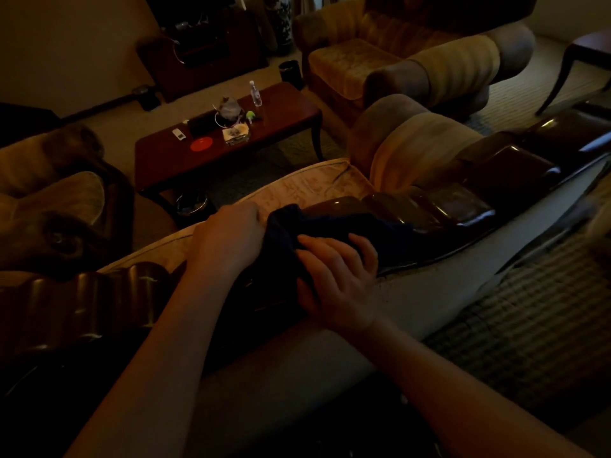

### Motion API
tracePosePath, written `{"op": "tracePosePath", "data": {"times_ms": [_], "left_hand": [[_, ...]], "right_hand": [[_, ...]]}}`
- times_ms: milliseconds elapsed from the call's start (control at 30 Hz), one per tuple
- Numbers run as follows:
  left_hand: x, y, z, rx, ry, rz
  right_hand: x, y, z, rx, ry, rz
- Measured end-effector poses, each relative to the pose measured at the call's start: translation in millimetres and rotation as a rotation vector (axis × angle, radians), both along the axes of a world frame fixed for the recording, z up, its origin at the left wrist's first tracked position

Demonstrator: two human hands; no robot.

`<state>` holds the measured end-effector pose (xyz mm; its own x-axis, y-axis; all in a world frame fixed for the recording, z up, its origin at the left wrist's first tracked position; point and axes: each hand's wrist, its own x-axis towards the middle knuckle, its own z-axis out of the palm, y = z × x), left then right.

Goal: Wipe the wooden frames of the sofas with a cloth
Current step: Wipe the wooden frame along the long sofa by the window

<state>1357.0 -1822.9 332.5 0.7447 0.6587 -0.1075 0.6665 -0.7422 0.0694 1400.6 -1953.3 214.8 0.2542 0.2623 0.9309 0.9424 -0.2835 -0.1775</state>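
Note:
A dark blue cloth [330,226] lies bunched on the glossy dark wooden top rail [463,206] of the sofa in front of me. My left hand [228,236] grips the cloth's left end with curled fingers. My right hand [337,276] lies on the cloth's near side, fingers spread over it and the thumb tucked into its fold. The carved wooden rail runs from lower left [82,302] up to the far right. The sofa's pale seat cushion [307,186] shows beyond the rail.
A dark wooden coffee table [291,114] with a bottle [255,94], a red dish [201,144] and small items stands beyond the sofa. Another sofa [413,61] sits at the back right, an armchair [49,180] at left. Patterned carpet [512,325] lies on the right.

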Motion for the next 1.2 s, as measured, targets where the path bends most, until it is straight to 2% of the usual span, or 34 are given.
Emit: {"op": "tracePosePath", "data": {"times_ms": [67,133,200,300,333,400,467,567,667,733,800,933,1100,1200], "left_hand": [[0.0,-1.1,0.8,-0.006,-0.005,0.003],[0.3,-1.3,1.2,-0.007,-0.008,0.015],[0.7,-0.8,0.9,-0.011,0.007,0.020],[3.4,-0.6,1.0,-0.031,0.043,0.013],[4.5,-0.6,1.3,-0.036,0.051,0.014],[5.7,-0.7,1.0,-0.037,0.062,0.016],[6.3,-0.2,1.2,-0.043,0.065,0.009],[4.2,-1.5,0.5,-0.019,0.071,-0.005],[0.6,-1.0,-1.1,0.035,0.065,-0.028],[0.4,1.1,-1.6,0.012,0.047,-0.024],[1.3,1.9,-2.1,-0.005,0.038,-0.012],[2.8,2.1,-3.3,0.015,0.046,-0.004],[5.1,5.2,-3.6,-0.023,0.058,0.003],[5.9,6.6,-4.1,-0.032,0.066,-0.001]], "right_hand": [[18.1,-10.7,-3.7,0.008,-0.042,0.036],[40.9,-25.6,-8.1,0.027,0.037,0.033],[68.7,-39.1,-14.0,0.086,0.238,-0.060],[91.0,-42.4,-17.8,0.238,0.623,-0.357],[87.9,-38.0,-17.0,0.276,0.715,-0.421],[66.7,-25.1,-10.0,0.342,0.778,-0.422],[29.6,-10.7,-0.1,0.354,0.694,-0.307],[-20.7,5.4,9.3,0.128,0.400,-0.056],[-10.2,2.7,6.8,0.015,0.118,0.079],[12.2,-5.7,2.5,0.027,0.032,0.117],[33.5,-16.8,-0.2,0.059,0.063,0.142],[82.0,-43.5,-10.2,0.115,0.303,0.055],[114.5,-73.0,-35.8,0.225,0.896,-0.181],[107.2,-78.7,-39.4,0.281,0.991,-0.271]]}}
